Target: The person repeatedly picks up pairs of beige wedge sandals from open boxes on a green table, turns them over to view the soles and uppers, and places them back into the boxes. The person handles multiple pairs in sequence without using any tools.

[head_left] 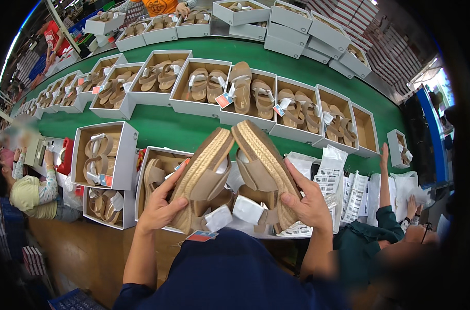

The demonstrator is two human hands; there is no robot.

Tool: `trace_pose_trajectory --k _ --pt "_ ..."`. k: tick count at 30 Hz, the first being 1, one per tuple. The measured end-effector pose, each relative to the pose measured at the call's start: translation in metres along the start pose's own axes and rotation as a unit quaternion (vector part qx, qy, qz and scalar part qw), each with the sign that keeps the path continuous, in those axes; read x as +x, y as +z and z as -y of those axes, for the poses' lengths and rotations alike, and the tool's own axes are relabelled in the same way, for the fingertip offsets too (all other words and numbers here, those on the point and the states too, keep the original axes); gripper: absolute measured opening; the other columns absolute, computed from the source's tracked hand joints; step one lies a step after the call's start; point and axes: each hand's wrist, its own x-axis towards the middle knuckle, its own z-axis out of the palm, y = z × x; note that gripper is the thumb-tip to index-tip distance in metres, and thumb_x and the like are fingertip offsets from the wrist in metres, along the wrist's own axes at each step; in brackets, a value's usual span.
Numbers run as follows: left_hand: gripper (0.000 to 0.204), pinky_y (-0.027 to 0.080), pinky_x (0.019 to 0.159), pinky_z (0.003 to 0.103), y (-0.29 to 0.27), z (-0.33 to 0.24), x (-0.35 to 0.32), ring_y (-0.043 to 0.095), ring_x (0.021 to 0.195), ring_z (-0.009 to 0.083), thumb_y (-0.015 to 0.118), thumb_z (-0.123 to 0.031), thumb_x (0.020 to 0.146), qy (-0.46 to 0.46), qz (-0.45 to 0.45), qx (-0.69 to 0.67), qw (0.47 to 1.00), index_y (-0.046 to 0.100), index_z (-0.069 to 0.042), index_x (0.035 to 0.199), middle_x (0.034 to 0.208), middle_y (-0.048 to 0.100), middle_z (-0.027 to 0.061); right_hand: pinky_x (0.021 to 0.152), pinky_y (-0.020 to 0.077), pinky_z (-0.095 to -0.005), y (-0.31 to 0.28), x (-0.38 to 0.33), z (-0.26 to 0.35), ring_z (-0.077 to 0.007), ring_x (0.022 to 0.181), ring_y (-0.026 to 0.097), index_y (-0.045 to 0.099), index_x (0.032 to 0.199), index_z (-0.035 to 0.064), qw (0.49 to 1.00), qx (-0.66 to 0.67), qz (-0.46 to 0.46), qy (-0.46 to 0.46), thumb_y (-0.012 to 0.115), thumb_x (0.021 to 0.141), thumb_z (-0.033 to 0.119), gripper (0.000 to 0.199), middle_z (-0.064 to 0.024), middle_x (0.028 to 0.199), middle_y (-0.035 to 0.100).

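Observation:
A beige platform sandal with a braided rope-like sole edge, the left sandal (204, 178), is gripped by my left hand (165, 204). Its mate, the right sandal (260, 173), is in my right hand (309, 199). Both stand tilted on their sides, toes touching or nearly so at the top and soles turned outward. White wrapping (248, 209) covers part of the straps. A blue and red tag (201, 236) hangs below the left sandal. Behind my left hand, an open shoe box (144, 173) holds another sandal.
Open boxes of sandals (201, 106) line the green conveyor belt (160, 129). Two stacked boxes (126, 155) stand at left. Sheets of printed labels (330, 178) lie right of my hands. A co-worker in dark green (369, 235) reaches toward the belt at right; another person (31, 191) sits at left.

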Motion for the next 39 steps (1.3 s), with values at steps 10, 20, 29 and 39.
trace_pose_trajectory --k 10,20,29,39 --pt "0.089 0.044 0.097 0.03 0.058 -0.003 0.019 0.055 0.108 0.0204 0.067 -0.005 0.088 0.15 -0.307 0.009 0.94 0.006 -0.006 0.154 0.129 0.05 0.012 0.095 0.043 -0.0366 0.055 -0.007 -0.027 -0.0272 0.103 0.057 0.035 0.141 -0.0043 0.917 -0.09 -0.369 -0.122 0.07 0.087 0.021 0.069 -0.0182 0.118 0.058" --pt "0.046 0.04 0.11 0.039 0.078 0.004 0.042 0.047 0.129 0.0236 0.049 -0.026 0.101 -0.003 -0.174 -0.525 0.833 0.035 -0.006 0.14 0.142 0.045 0.0106 0.102 0.0482 -0.0378 0.094 0.014 0.006 -0.021 0.124 0.052 0.041 0.138 0.0062 0.706 0.662 -0.244 0.056 0.047 0.101 0.034 0.047 -0.0101 0.139 0.049" --pt "0.048 0.039 0.112 0.038 0.102 0.014 0.039 0.046 0.131 0.0224 0.047 -0.033 0.1 -0.041 -0.06 -0.668 0.741 0.039 -0.006 0.139 0.14 0.048 0.0103 0.096 0.0551 -0.0382 0.11 0.011 0.018 -0.0253 0.122 0.056 0.045 0.136 0.0055 0.494 0.86 -0.077 0.103 0.045 0.101 0.035 0.046 -0.0135 0.136 0.052" --pt "0.046 0.042 0.109 0.038 0.096 0.022 0.035 0.048 0.129 0.0226 0.048 -0.033 0.101 -0.058 -0.025 -0.71 0.702 0.043 -0.007 0.138 0.139 0.049 0.0099 0.098 0.0533 -0.0417 0.112 0.009 0.013 -0.0268 0.122 0.055 0.044 0.137 0.0072 0.467 0.877 -0.058 0.102 0.047 0.1 0.038 0.048 -0.0122 0.136 0.052"
